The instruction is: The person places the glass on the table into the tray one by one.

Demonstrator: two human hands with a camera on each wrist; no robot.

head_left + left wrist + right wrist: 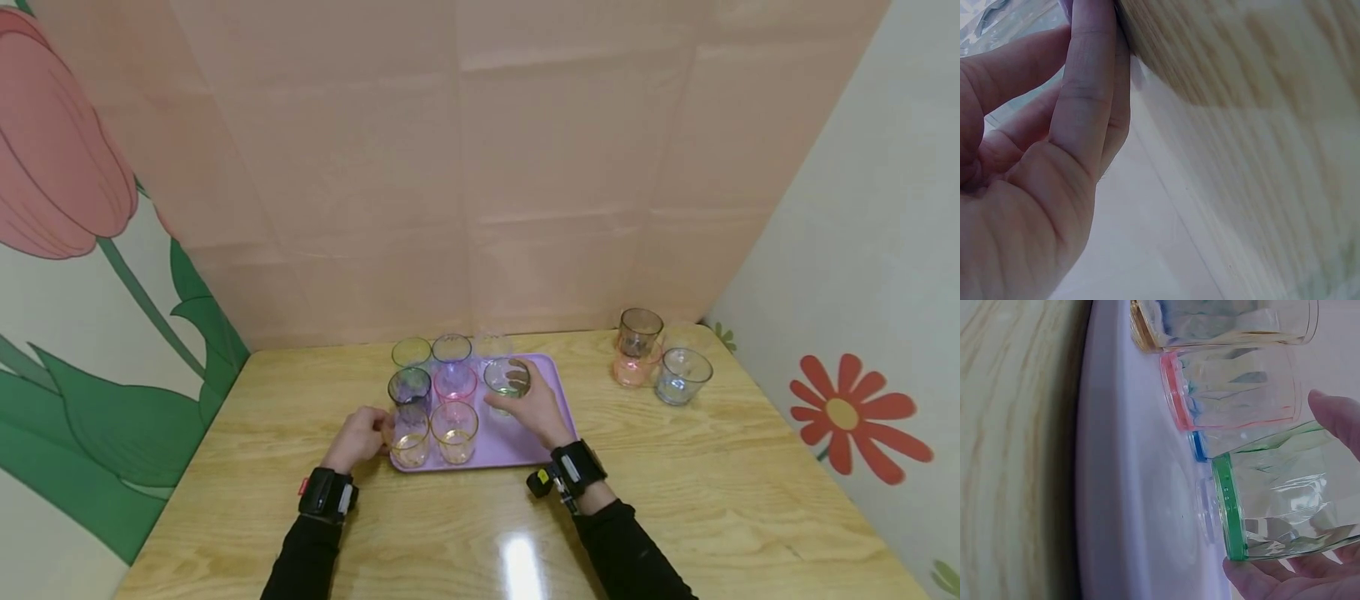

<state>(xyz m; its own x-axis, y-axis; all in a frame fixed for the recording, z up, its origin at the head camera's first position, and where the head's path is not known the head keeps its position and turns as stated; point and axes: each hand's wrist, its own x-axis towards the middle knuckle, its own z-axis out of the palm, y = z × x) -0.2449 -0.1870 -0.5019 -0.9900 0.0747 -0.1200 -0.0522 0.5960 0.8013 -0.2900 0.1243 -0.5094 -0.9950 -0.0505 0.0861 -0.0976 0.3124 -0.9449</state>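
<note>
My right hand [534,406] grips a clear glass with a green base [1232,509] by its side. It is held close over the right part of the purple tray [517,454], slightly tilted in the right wrist view. Beside it on the tray stands a pink-rimmed glass [1175,390], with an amber-based glass [1146,331] in front of that. At the tray's left edge, my left hand [358,439] pinches the rim, its fingertips [1088,37] next to the front-left amber glass [410,446].
More tinted glasses stand on the tray, including a dark one [409,387] and a blue-rimmed one [452,348]. At the table's back right, a smoky glass [640,333] is stacked on a pink glass [632,371], with a grey-blue glass [681,379] beside them.
</note>
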